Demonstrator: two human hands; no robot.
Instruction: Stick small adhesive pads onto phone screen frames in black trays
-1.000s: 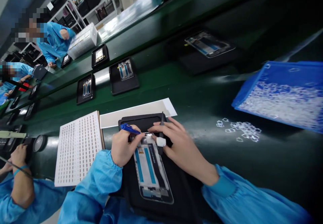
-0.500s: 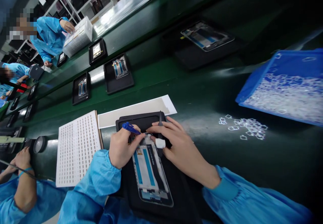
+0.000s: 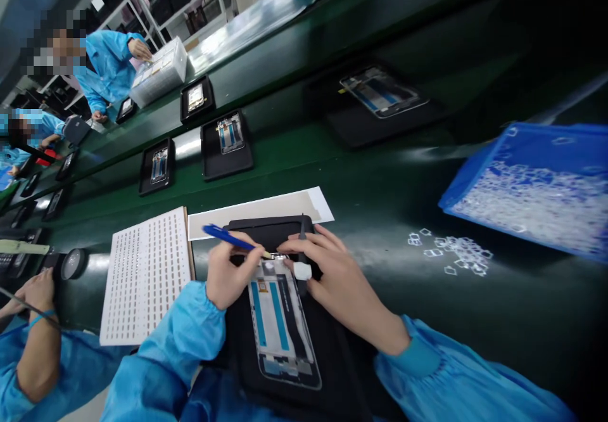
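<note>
glossy phone frame (image 3: 281, 317) w/ blue strips lies in matte black tray (image 3: 332, 358), near centre on dark green belt (image 3: 332, 168); perforated white sheet (image 3: 145, 276) to its left. factory line. left hand (image 3: 228, 277) pinched shut on blue pen (image 3: 228, 238), tip at frame's far end; right hand (image 3: 339, 282) closed round black stylus (image 3: 302, 254), fingertips on frame.

Overhead light, dim toward the edges — strong wide-angle bend

Bright glare streaks the far bench top (image 3: 247, 26) and a paler sheen lies on the green belt (image 3: 380, 244) right of the black tray (image 3: 266, 229); past that tray, the far right corner sinks into near-black — straight belt edges curve, the blue bin (image 3: 532, 187) smears soft, while the centre stays sharp.
</note>
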